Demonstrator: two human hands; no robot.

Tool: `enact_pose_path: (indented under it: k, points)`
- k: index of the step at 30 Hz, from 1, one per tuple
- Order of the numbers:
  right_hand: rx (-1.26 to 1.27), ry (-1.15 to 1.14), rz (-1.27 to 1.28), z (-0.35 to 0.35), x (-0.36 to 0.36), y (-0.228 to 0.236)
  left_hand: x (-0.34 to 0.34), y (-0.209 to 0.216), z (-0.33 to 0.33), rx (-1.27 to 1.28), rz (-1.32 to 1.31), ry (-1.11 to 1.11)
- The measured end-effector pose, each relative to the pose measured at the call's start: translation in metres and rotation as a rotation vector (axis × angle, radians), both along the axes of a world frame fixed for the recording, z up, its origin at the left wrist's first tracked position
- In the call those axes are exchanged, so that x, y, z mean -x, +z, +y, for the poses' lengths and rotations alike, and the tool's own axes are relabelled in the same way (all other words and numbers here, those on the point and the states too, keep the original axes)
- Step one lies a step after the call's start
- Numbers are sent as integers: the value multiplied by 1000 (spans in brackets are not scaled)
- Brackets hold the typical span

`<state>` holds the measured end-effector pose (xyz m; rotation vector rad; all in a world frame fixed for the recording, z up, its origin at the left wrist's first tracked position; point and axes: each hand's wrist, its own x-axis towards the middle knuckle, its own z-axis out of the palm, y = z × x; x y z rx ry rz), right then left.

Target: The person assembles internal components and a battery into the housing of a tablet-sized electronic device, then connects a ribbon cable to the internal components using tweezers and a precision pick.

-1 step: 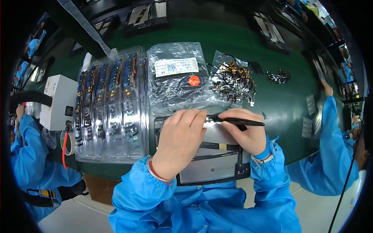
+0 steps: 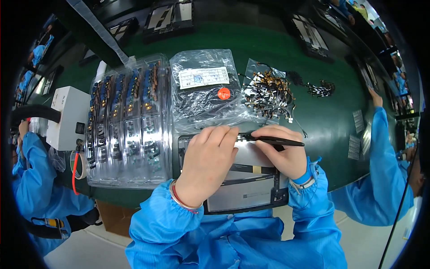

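Two hands on the open device panel (image 2: 242, 188) at the near table edge. Left hand (image 2: 208, 163) lies flat, fingers curled, pressing its top edge. Right hand (image 2: 284, 154) pinches a black stylus (image 2: 280, 142) lying level. Behind: clear parts tray (image 2: 127, 121), bagged cables (image 2: 204, 89), loose connectors (image 2: 268, 94).

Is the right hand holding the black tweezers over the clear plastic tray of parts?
No, the right hand holds the black tweezers over the open device, right of the tray.

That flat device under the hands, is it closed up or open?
Open: the device lies flat, grey inner panels and black frame exposed, with the left hand pressing its top edge and the right hand holding a black tool.
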<state>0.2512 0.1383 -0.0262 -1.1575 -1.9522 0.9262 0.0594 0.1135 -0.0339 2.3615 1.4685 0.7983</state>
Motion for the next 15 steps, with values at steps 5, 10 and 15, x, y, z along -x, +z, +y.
enact_pose_path:
  k: [5,10,15]
  points:
    - [23,-19,-14,0,-1,4,0,0,1,6,-11,-2]
    - [-90,15,-18,4,-2,-5,-1,1,2,11,-16,-1]
    - [-27,-13,77,1,0,-1,6,5,1,12,-61,-27]
